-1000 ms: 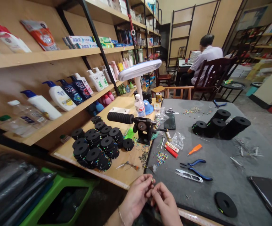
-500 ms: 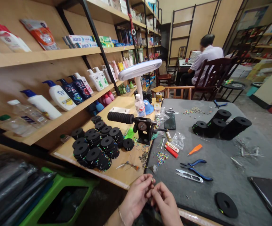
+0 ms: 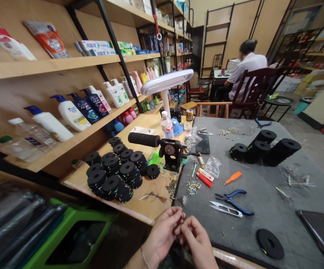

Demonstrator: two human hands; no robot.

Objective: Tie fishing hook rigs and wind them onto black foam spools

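Pose is unchanged over the last second: your left hand (image 3: pixel 162 229) keeps thumb and index fingertips together on a tiny brass-coloured piece (image 3: pixel 182 215), near the edge of the dark grey fabric mat (image 3: pixel 268 201). Your right hand (image 3: pixel 194 235) stays just beside it, fingers bunched; you cannot tell what they grip. Only the view shifts slightly. Blue-handled metal pliers (image 3: pixel 236 193) lie untouched, so fine fingerwork appears still in progress.
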